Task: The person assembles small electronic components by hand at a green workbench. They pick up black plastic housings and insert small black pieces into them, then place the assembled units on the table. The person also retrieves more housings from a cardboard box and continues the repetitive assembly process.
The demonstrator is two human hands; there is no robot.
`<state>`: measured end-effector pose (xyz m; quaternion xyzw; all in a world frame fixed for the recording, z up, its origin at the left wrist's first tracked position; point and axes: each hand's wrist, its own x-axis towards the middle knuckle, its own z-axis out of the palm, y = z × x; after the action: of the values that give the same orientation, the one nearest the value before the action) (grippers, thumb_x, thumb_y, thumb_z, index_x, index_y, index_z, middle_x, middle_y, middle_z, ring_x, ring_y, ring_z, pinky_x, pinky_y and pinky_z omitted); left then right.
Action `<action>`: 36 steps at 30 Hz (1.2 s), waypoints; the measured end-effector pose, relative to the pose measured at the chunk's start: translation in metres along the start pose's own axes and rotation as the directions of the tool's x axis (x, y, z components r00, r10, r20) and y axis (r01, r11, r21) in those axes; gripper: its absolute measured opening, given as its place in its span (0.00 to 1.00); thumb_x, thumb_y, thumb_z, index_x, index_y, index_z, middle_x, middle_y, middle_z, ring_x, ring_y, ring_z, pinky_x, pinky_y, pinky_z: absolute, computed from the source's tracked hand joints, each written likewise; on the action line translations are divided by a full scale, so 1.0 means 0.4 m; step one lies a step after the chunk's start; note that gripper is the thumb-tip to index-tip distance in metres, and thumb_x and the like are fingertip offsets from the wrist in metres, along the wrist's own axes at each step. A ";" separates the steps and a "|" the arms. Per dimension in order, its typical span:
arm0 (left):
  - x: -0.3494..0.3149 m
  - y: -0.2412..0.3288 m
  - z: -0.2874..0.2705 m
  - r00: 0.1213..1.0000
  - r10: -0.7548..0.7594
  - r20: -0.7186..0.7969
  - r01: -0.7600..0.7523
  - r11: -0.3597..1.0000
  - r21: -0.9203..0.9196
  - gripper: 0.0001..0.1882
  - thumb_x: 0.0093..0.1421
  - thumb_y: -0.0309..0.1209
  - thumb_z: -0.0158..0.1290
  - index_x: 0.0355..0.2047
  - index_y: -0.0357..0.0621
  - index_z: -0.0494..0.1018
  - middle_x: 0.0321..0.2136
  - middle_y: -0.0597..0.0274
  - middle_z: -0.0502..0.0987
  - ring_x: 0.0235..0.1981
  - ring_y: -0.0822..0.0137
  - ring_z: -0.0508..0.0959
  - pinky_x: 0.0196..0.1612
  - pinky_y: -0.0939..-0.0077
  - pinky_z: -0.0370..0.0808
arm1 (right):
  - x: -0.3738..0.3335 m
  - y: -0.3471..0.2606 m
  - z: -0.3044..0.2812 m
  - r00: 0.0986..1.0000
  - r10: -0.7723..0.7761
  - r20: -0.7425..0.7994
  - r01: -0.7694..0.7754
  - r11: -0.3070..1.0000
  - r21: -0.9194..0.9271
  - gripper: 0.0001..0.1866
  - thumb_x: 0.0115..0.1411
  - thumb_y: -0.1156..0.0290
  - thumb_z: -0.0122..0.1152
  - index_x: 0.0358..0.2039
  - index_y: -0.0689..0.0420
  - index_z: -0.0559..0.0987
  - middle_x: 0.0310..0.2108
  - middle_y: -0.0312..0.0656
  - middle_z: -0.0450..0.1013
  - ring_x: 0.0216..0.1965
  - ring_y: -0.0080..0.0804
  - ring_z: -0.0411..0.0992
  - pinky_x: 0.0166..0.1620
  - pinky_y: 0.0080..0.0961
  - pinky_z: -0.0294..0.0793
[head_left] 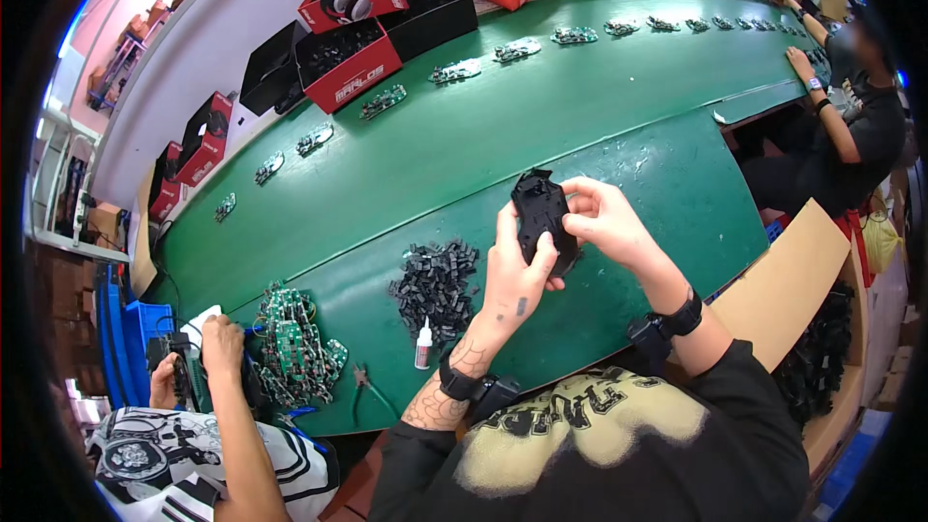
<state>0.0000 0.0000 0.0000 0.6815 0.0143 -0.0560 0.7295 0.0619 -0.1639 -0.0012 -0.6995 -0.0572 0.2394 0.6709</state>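
My left hand (519, 266) is wrapped around a black plastic shell (541, 211), shaped like a computer mouse cover, its hollow ribbed side showing. The left thumb presses on its lower part. At the shell's right edge, my right hand (604, 220) grips with thumb and bent fingers; whether a small part sits between those fingertips is too small to tell. Left of my left hand lies a pile of small black plastic pieces (435, 290). A small white glue bottle (423, 346) with a pointed tip stands at the pile's near side.
A heap of green circuit boards (295, 348) and green-handled pliers (362, 391) lie to the left, beside a co-worker's hands (222, 343). Beyond, a row of circuit boards (454, 72) runs along the green belt (387, 174). Red-and-black boxes (353, 68) line the back. Another person sits far right.
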 end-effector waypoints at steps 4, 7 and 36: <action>0.020 -0.005 0.003 0.998 -0.051 0.046 0.053 0.997 -0.047 0.26 0.62 0.26 0.45 0.59 0.38 0.51 0.29 0.54 0.76 0.14 0.69 0.76 0.14 0.81 0.74 | 0.013 -0.024 -0.026 0.998 0.010 0.062 -0.003 0.993 -0.116 0.26 0.51 0.77 0.56 0.54 0.66 0.68 0.30 0.41 0.76 0.28 0.22 0.73 0.29 0.22 0.75; 0.042 -0.017 -0.001 0.998 -0.032 0.053 0.041 0.983 -0.179 0.24 0.63 0.26 0.44 0.58 0.40 0.52 0.31 0.55 0.75 0.14 0.71 0.75 0.13 0.83 0.73 | 0.007 -0.041 -0.032 0.995 0.073 0.070 -0.082 0.988 0.127 0.24 0.54 0.73 0.60 0.52 0.65 0.70 0.32 0.41 0.76 0.30 0.22 0.74 0.31 0.22 0.76; -0.250 0.496 0.049 0.645 0.762 0.064 -0.449 0.445 -0.774 0.04 0.56 0.18 0.54 0.27 0.29 0.78 0.27 0.51 0.72 0.16 0.69 0.68 0.18 0.81 0.63 | 0.604 0.120 -0.831 0.535 -0.414 -0.736 -0.262 0.747 -0.611 0.16 0.45 0.61 0.71 0.37 0.43 0.84 0.39 0.34 0.79 0.52 0.38 0.67 0.56 0.40 0.63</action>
<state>-0.0804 -0.0003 0.2080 0.2803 -0.3683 0.0860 0.8823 0.3994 -0.3743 -0.1149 -0.9096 0.1585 -0.1955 0.3307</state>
